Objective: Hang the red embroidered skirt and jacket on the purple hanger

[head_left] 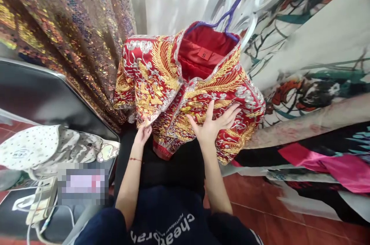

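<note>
In front of me hangs a red jacket covered in gold and silver embroidery, with a stand collar and a red size label marked S inside the neck. A purple hanger carries it. At the jacket's lower front edge on the left, my left hand pinches the border of the front panel between thumb and fingers. My right hand lies with fingers spread on the embroidered right front panel. The lower part of the jacket rests over my dark lap.
A sequined curtain-like cloth hangs at the left. Beside me stands a black chair with a spotted cap, a power strip and cables. Flower-patterned garments and a pink cloth hang at the right above the red tiled floor.
</note>
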The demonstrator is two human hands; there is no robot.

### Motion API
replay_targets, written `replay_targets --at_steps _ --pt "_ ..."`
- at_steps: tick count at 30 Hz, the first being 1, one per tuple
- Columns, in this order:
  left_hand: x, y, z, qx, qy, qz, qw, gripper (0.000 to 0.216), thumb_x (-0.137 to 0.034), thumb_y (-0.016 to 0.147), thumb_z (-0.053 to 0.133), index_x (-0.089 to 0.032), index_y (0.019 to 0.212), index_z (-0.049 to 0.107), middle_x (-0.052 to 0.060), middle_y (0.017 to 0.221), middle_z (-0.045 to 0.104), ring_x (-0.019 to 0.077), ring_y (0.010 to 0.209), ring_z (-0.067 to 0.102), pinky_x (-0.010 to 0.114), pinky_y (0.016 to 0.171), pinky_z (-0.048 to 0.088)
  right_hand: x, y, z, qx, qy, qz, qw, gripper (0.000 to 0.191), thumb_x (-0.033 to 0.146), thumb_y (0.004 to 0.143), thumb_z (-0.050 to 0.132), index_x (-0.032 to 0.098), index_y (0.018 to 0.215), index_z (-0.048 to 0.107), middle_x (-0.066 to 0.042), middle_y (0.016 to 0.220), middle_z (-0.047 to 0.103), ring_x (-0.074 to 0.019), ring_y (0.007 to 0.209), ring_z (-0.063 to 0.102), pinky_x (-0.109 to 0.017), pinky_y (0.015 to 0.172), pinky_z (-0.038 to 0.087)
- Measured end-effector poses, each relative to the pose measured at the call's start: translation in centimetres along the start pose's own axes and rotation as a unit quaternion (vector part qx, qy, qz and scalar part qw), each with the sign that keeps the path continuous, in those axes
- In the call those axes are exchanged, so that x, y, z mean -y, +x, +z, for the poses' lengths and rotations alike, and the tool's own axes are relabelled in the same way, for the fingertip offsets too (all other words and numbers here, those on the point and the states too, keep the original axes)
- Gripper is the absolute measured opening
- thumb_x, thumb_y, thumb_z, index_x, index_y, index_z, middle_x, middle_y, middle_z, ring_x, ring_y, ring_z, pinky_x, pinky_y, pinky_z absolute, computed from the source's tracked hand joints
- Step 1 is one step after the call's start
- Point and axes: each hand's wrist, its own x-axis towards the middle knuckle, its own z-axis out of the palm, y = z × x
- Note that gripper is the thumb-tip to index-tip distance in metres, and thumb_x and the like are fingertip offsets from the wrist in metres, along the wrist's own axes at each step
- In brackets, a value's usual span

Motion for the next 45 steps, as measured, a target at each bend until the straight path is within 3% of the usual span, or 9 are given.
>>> replay_targets --at_steps 6,14,21,27,29,31,37,41,45 --pt "5.3 -6.6 -0.7 0.209 0.213 -0.074 0.951 0.034 -0.008 0.054 0.088 -0.014 0.085 0.077 0.009 0.081 0.078 0.0276 0.081 0.075 0.036 0.076 0.063 1.6 2.4 -0.5 0.031 0.019 0.027 0.999 0.089 0.073 0.074 0.070 0.020 0.145 0.052 -0.027 0.164 0.010 -0.0588 0.149 0.000 -0.085 0.100 0.018" --pt "15.3 -4.4 1.2 0.101 0.171 -0.092 0.976 0.038 -0.028 0.064 0.090 -0.010 0.092 0.074 0.016 0.095 0.078 0.0274 0.089 0.077 0.039 0.095 0.058 -1.0 6.2 2.4 0.055 -0.035 0.011 0.998 0.098 0.075 0.079 0.061 0.020 0.157 0.036 -0.025 0.168 -0.004 -0.0557 0.151 -0.008 -0.081 0.105 0.015" --pt "14.6 0.7 0.8 0.025 0.113 -0.098 0.988 0.025 -0.018 0.077 0.082 -0.015 0.100 0.072 0.010 0.104 0.078 0.0185 0.103 0.074 0.027 0.099 0.054 -1.5 4.4 3.6 0.021 -0.056 -0.028 0.998 0.089 0.067 0.087 0.054 0.017 0.158 0.035 -0.024 0.170 -0.002 -0.0510 0.154 -0.006 -0.076 0.111 0.014" --pt "12.8 1.2 -2.1 0.029 0.088 -0.098 0.991 0.021 -0.013 0.078 0.081 -0.015 0.098 0.074 0.007 0.098 0.077 0.0146 0.096 0.073 0.024 0.096 0.053 -3.4 -2.6 3.5 0.052 0.090 -0.015 0.994 0.064 0.049 0.092 0.057 0.012 0.144 0.054 -0.025 0.161 0.035 -0.0376 0.154 0.026 -0.062 0.120 0.022" --pt "12.7 1.1 -2.9 0.035 0.090 -0.105 0.990 0.018 -0.016 0.083 0.077 -0.013 0.100 0.072 0.008 0.101 0.075 0.0147 0.095 0.071 0.027 0.094 0.054 -4.1 -6.5 4.5 0.115 0.261 0.094 0.954 0.042 0.040 0.089 0.060 0.017 0.124 0.068 -0.019 0.150 0.052 -0.0316 0.148 0.039 -0.055 0.121 0.026" --pt "12.5 1.2 -3.6 0.044 0.093 -0.114 0.988 0.027 -0.026 0.090 0.071 -0.012 0.113 0.068 0.010 0.114 0.070 0.0177 0.101 0.068 0.034 0.093 0.056 -4.1 -10.7 6.0 0.171 0.441 0.298 0.829 0.018 0.034 0.084 0.065 0.021 0.094 0.072 -0.014 0.129 0.066 -0.0274 0.138 0.050 -0.048 0.119 0.033" --pt "11.5 1.5 -5.1 0.068 0.103 -0.134 0.983 0.041 -0.039 0.096 0.062 -0.016 0.130 0.059 0.011 0.130 0.062 0.0232 0.111 0.064 0.046 0.094 0.057 -1.2 -18.6 11.5 0.262 0.541 0.480 0.638 0.021 0.041 0.084 0.068 0.021 0.086 0.064 -0.003 0.076 0.068 -0.0205 0.078 0.070 -0.035 0.073 0.058" --pt "10.8 1.5 -5.2 0.079 0.107 -0.125 0.983 0.041 -0.039 0.096 0.062 -0.016 0.130 0.059 0.011 0.130 0.062 0.0234 0.112 0.064 0.046 0.094 0.057 -1.4 -18.8 14.3 0.263 0.576 0.567 0.527 0.029 0.041 0.095 0.064 0.016 0.110 0.065 -0.007 0.104 0.070 -0.0183 0.091 0.069 -0.035 0.078 0.059" --pt "10.5 0.8 -4.6 0.084 0.105 -0.112 0.985 0.032 -0.034 0.094 0.066 -0.014 0.119 0.063 0.009 0.116 0.066 0.0183 0.099 0.066 0.037 0.086 0.058 -2.3 -18.0 15.8 0.220 0.595 0.610 0.475 0.038 0.040 0.097 0.062 0.018 0.129 0.060 -0.009 0.129 0.063 -0.0217 0.109 0.065 -0.044 0.092 0.058"
